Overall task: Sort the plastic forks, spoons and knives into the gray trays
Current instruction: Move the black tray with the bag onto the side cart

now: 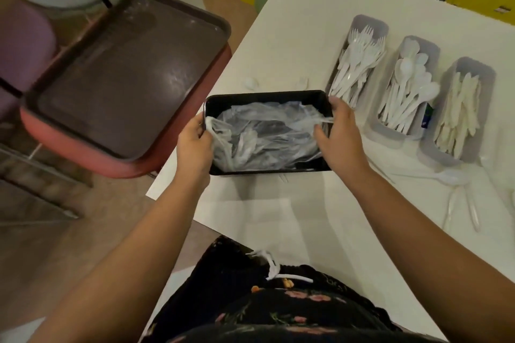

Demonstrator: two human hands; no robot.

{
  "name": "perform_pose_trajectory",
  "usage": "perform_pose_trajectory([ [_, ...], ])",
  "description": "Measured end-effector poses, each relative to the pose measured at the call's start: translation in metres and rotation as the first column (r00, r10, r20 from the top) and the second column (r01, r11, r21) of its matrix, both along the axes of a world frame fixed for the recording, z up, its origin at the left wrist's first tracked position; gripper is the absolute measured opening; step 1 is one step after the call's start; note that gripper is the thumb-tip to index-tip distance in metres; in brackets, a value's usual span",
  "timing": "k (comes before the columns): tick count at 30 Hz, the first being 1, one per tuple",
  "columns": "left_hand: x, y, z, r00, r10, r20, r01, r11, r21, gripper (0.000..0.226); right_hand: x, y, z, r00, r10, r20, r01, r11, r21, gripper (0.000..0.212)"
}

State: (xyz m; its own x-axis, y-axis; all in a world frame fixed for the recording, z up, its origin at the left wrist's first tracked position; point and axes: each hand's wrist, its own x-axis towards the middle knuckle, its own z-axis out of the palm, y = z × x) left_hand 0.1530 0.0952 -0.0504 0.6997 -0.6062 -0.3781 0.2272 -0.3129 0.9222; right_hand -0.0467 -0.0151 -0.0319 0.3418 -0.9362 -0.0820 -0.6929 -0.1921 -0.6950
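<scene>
Lap: we see dark floral-print clothing (267, 303) at the bottom edge, with a white plastic fork (274, 269) lying on it.
Counter: the white counter (320, 217) carries loose white plastic cutlery (459, 198) near its right edge.
Left hand: our left hand (195, 145) grips the left end of the black rectangular plastic tray (264, 97), fingers curled over the rim and pinching the bag against it.
Right hand: our right hand (338, 133) grips the tray's right end, fingers curled round the rim and catching the bag too.
Tray contents: a crumpled clear plastic bag (264, 133) fills the black tray; whether the tray touches the counter we cannot tell.
Gray trays: three narrow gray plastic trays stand side by side just right of the black one. The left gray tray (370, 22) holds white forks, the middle gray tray (429, 44) white spoons, the right gray tray (485, 69) cream knives.
Beyond the counter's left edge: a large brown serving tray (125, 78) rests on a red cushioned seat (83, 147).
</scene>
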Motion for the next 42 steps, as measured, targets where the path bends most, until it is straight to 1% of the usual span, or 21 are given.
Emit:
perform_pose_trajectory([
  [2,0.01,0.002,0.001,0.999,0.034,-0.006,-0.034,0.999,-0.007,0.039,0.015,-0.005,-0.001,0.999,-0.03,0.018,0.03,0.999,0.014,0.05],
  [4,0.019,0.005,0.002,0.997,0.076,-0.004,-0.076,0.997,-0.013,0.041,0.028,-0.01,-0.003,1.0,-0.017,0.023,0.017,1.0,0.008,0.048],
  [8,0.037,0.011,0.004,0.988,0.153,-0.011,-0.154,0.988,-0.032,0.045,0.059,-0.017,-0.002,0.999,0.051,0.014,-0.051,0.999,-0.014,0.052],
  [13,0.065,0.015,0.003,0.965,0.261,-0.022,-0.261,0.964,-0.041,0.041,0.103,-0.025,-0.003,0.994,0.106,0.038,-0.105,0.994,-0.025,0.056],
  [16,0.085,0.016,0.006,0.93,0.364,-0.054,-0.367,0.929,-0.057,0.043,0.136,-0.03,-0.003,0.99,0.115,0.079,-0.113,0.993,-0.024,0.053],
  [20,0.109,0.016,0.008,0.893,0.448,-0.028,-0.449,0.89,-0.074,0.044,0.175,-0.034,-0.002,0.98,0.108,0.168,-0.1,0.994,-0.053,0.043],
  [23,0.132,0.016,0.0,0.853,0.521,0.027,-0.519,0.853,-0.058,0.048,0.206,-0.035,-0.004,0.966,0.179,0.185,-0.173,0.984,-0.05,0.04],
  [25,0.143,0.017,-0.003,0.828,0.558,0.048,-0.556,0.829,-0.049,0.051,0.224,-0.036,-0.008,0.953,0.237,0.191,-0.23,0.971,-0.056,0.042],
  [28,0.153,0.021,-0.009,0.819,0.571,0.053,-0.571,0.821,-0.024,0.054,0.246,-0.037,-0.012,0.936,0.288,0.202,-0.291,0.957,-0.011,0.052],
  [31,0.157,0.025,-0.015,0.82,0.568,0.073,-0.57,0.821,0.01,0.057,0.261,-0.036,-0.014,0.938,0.298,0.175,-0.31,0.95,0.045,0.06],
  [33,0.158,0.026,-0.016,0.824,0.56,0.089,-0.564,0.826,0.023,0.059,0.269,-0.035,-0.015,0.942,0.306,0.136,-0.315,0.948,0.043,0.061],
  [36,0.159,0.026,-0.016,0.827,0.549,0.122,-0.558,0.828,0.053,0.062,0.276,-0.035,-0.02,0.94,0.324,0.101,-0.334,0.937,0.1,0.062],
  [39,0.158,0.025,-0.018,0.841,0.519,0.153,-0.536,0.839,0.094,0.066,0.279,-0.035,-0.025,0.926,0.366,0.097,-0.377,0.916,0.137,0.065],
  [42,0.154,0.027,-0.023,0.853,0.489,0.183,-0.516,0.842,0.156,0.068,0.276,-0.035,-0.028,0.918,0.376,0.123,-0.391,0.91,0.137,0.068],
])
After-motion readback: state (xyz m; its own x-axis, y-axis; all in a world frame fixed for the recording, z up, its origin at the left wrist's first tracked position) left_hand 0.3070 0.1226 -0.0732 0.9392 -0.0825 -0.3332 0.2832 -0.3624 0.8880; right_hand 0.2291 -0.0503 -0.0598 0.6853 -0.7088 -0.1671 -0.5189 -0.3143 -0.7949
